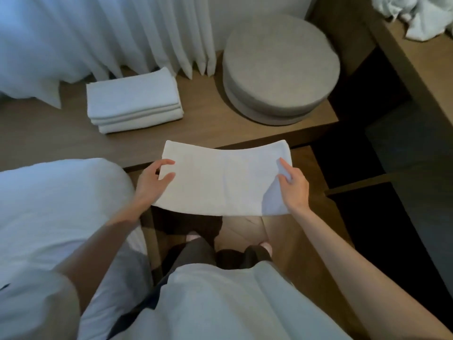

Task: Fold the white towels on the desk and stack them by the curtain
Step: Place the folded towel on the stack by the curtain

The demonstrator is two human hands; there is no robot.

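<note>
We hold a part-folded white towel [224, 177] above the near edge of the surface [208, 111], left hand [152, 179] and right hand [293, 186] each gripping one end, while a folded stack [133, 100] already lies by the curtain [147, 33] and crumpled towels [416, 18] at far right await folding.

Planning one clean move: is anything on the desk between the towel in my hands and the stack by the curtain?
Nothing visible does. Only bare desk lies between the held towel and the stack of folded towels by the curtain. The round cushion sits to the right, off that path.
</note>
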